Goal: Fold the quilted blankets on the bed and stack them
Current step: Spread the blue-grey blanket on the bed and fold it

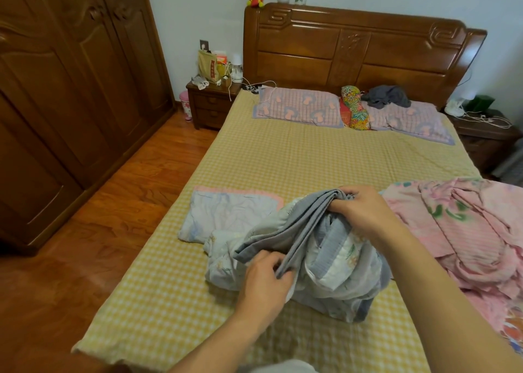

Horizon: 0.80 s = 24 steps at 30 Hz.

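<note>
Head view: the bed (283, 157), under a yellow checked sheet, fills the frame's centre. A pink blanket (467, 231) lies rumpled at right; a folded blanket (226, 214) sits left of centre. The grey blanket (325, 256) is bunched at lower centre; the left hand (266, 282) and right hand (365, 211) pinch its edge, probably to find corners. A wardrobe (70, 104) stands at upper left.

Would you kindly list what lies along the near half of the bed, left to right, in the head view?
Folded pale-blue blanket → bunched grey-blue blanket, gripped by left hand and right hand → crumpled pink blanket.
</note>
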### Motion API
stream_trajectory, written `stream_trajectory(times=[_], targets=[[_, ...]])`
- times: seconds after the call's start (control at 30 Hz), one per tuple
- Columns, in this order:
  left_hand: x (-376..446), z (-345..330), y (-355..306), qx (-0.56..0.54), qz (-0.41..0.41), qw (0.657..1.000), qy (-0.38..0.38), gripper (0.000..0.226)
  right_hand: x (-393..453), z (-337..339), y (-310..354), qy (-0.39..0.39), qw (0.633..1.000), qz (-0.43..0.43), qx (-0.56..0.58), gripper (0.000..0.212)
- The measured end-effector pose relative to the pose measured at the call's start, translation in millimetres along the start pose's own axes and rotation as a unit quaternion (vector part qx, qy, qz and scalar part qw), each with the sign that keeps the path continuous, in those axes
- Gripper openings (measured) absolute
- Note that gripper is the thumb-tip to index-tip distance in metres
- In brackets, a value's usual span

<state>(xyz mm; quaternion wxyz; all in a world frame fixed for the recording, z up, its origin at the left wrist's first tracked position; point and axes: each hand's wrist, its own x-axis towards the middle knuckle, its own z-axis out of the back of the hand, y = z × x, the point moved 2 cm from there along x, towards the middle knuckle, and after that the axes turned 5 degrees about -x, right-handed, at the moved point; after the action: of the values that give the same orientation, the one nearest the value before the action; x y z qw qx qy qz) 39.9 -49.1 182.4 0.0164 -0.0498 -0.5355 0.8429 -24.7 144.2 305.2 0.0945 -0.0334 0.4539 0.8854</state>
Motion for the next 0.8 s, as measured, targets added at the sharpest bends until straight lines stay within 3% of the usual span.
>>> stream_trajectory(times=[0.07, 0.27, 0.47, 0.53, 0.67, 0.8], targets=[[0, -1, -5, 0.003, 0.004, 1.000, 0.014, 0.016, 2, -4, 1, 0.000, 1.000, 0.001, 0.000, 0.007], [2, 14, -16, 0.118, 0.017, 0.993, 0.016, 0.024, 1, -4, 3, 0.009, 1.000, 0.010, -0.023, 0.008], [13, 41, -20, 0.153, 0.082, 0.970, 0.169, 0.030, 3, -3, -5, 0.008, 0.999, 0.008, -0.047, 0.008], [19, 50, -22, 0.157, 0.078, 0.967, 0.187, 0.032, 3, -5, -6, 0.009, 0.998, 0.009, -0.055, 0.007], [23, 62, -22, 0.169, 0.017, 0.973, 0.155, 0.027, 2, 0, -3, 0.017, 0.998, 0.015, -0.053, 0.007], [11, 59, -12, 0.066, -0.007, 0.994, 0.087, 0.024, 1, 7, 0, 0.002, 0.999, 0.016, -0.031, 0.008]])
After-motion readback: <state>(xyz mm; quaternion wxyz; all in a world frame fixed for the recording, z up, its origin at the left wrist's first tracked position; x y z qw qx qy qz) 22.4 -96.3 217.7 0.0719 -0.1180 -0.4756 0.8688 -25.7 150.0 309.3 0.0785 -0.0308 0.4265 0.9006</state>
